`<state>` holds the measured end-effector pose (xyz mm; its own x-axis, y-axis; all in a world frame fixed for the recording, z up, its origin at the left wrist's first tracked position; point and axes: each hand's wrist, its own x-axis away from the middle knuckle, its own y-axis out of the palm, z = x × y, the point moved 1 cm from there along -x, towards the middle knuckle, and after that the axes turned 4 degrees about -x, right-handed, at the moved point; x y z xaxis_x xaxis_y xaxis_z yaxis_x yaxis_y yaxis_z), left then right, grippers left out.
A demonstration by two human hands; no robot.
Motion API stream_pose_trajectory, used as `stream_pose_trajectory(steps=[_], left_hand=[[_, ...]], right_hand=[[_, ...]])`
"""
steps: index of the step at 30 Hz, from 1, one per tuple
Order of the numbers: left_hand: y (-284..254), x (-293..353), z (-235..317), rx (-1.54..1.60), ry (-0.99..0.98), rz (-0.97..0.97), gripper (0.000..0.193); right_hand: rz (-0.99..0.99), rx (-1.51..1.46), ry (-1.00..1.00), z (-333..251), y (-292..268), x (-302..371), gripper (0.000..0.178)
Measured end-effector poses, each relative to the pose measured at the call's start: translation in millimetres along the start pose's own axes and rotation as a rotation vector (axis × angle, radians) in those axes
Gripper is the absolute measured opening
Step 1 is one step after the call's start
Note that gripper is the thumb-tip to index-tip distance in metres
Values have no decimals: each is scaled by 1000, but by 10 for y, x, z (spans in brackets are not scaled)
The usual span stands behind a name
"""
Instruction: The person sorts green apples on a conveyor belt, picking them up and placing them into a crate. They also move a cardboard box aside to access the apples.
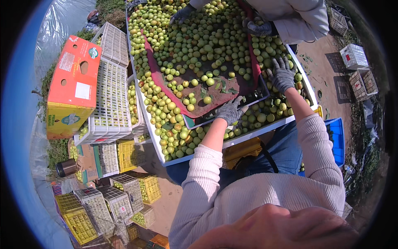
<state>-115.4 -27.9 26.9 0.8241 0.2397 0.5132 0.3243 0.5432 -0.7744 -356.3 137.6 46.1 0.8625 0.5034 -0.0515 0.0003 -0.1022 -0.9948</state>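
Here, your left hand [229, 111] is at the black rim [199, 123], mid-frame; I can't tell if its fingers grip. Your right hand [282, 77], upper right, spreads its fingers over fruit [207, 50], top middle.

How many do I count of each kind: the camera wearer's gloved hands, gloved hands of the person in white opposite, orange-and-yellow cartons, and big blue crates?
Camera wearer's gloved hands, left hand and right hand: 2
Gloved hands opposite: 2
Orange-and-yellow carton: 1
Big blue crate: 1
Total: 6
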Motion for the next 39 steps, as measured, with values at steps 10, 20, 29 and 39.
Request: stream_pose_trajectory(steps=[10,20,29,39], left_hand=[[-63,420,-178,366,106,268,70],[-2051,2638,-1915,145,-122,1443,51],[-4139,3866,-2519,-681,-643,1561,78],[-4760,3860,-2562,-326,-913,1321,96]], right_hand=[[64,-315,-253,-228,224,101,66],[288,-463,-334,-285,56,219,54],[-86,-571,-647,-1577,204,970,58],[-380,-136,-611,-1919,183,1390,56]])
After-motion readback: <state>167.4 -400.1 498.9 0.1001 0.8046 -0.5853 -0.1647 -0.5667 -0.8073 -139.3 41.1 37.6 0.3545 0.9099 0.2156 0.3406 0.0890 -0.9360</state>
